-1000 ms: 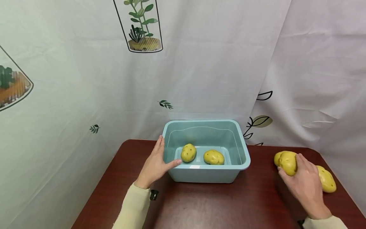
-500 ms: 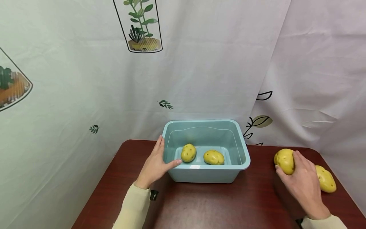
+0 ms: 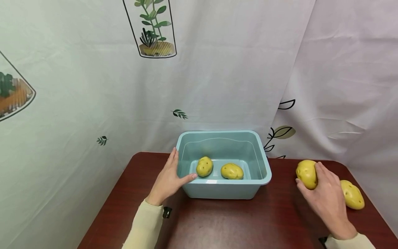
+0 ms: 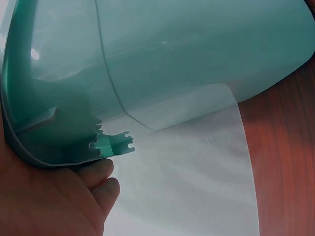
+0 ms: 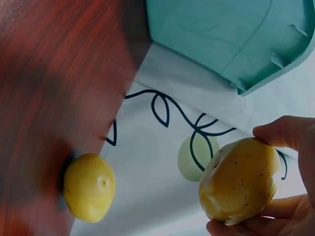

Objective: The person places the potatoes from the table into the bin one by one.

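Note:
My right hand (image 3: 328,197) grips a yellow potato (image 3: 306,174) between thumb and fingers at the table's back right. In the right wrist view, that speckled potato (image 5: 241,182) appears held up off the table. A second potato (image 3: 352,194) lies to the right of the hand. Another loose potato (image 5: 89,188) shows on the table near its edge in the right wrist view. My left hand (image 3: 168,181) rests at the front left corner of a light blue plastic basin (image 3: 222,190), fingers straight along its side, thumb at the front rim. Two potatoes, left (image 3: 204,166) and right (image 3: 231,171), lie inside.
The basin stands at the back of a dark red-brown table (image 3: 224,223). Directly behind hangs a white cloth (image 3: 230,79) printed with plants. The table's rounded back corners lie to either side of the basin.
My right hand has moved slightly up and to the left with the potato, which now covers the potato seen behind it earlier. The left hand and basin stay still.

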The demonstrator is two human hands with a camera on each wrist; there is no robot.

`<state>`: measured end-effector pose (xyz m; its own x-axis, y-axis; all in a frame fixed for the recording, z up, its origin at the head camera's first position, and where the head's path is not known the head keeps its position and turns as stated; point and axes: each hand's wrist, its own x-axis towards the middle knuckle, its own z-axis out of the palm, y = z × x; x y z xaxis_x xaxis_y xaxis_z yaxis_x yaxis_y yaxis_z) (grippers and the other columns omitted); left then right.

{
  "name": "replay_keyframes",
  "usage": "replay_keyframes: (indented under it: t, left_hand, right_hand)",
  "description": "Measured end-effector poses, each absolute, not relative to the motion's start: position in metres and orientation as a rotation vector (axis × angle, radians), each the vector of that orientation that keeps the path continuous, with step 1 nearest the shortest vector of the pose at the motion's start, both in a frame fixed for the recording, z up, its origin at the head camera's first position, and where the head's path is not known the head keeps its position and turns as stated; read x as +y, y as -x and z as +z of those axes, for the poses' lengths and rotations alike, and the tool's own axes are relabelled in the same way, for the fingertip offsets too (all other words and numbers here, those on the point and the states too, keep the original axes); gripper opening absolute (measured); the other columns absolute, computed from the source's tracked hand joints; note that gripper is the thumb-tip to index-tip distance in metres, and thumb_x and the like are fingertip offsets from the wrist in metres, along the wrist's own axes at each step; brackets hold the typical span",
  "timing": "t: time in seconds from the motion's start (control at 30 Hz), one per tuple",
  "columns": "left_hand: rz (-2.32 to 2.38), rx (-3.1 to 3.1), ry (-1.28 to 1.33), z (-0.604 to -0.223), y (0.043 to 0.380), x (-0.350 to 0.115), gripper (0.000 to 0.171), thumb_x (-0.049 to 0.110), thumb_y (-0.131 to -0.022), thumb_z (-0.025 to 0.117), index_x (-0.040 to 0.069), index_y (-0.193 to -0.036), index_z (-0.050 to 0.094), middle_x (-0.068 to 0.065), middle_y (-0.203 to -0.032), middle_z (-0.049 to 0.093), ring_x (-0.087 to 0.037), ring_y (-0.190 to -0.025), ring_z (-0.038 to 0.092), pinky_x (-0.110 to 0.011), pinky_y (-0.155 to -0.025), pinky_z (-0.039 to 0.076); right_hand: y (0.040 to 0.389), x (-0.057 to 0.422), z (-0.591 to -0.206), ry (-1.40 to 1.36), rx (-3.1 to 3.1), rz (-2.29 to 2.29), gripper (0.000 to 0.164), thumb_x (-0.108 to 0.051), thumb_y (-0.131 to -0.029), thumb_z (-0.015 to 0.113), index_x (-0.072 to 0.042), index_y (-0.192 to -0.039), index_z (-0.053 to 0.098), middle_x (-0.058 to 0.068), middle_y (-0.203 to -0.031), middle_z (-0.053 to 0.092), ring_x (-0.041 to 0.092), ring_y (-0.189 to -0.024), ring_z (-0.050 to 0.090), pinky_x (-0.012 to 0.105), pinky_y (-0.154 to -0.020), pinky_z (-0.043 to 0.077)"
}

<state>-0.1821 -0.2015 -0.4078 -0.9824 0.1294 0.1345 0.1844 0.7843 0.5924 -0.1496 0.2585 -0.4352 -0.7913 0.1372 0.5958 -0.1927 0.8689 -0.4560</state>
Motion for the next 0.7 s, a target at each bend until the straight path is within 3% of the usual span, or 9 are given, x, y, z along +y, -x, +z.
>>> replay_keyframes:
  t: [0.7]
  left_hand:
    - [-0.961, -2.88, 0.258, -0.41, 0.184, -0.203, 0.121, 0.074, -0.08, 0.067, 0.005, -0.161, 0.009, -0.001, -0.169, 0.0, -0.026, -0.153, 0.015, -0.055, -0.115, 0.029]
  right_hand:
    - [0.149, 0.245, -0.431, -0.101, -2.33, 0.687, 0.078, -0.016, -0.069, 0.082, 0.018, -0.133, 0.052, 0.039, -0.131, 0.053, 0.056, -0.117, 0.047, 0.061, -0.102, 0.033]
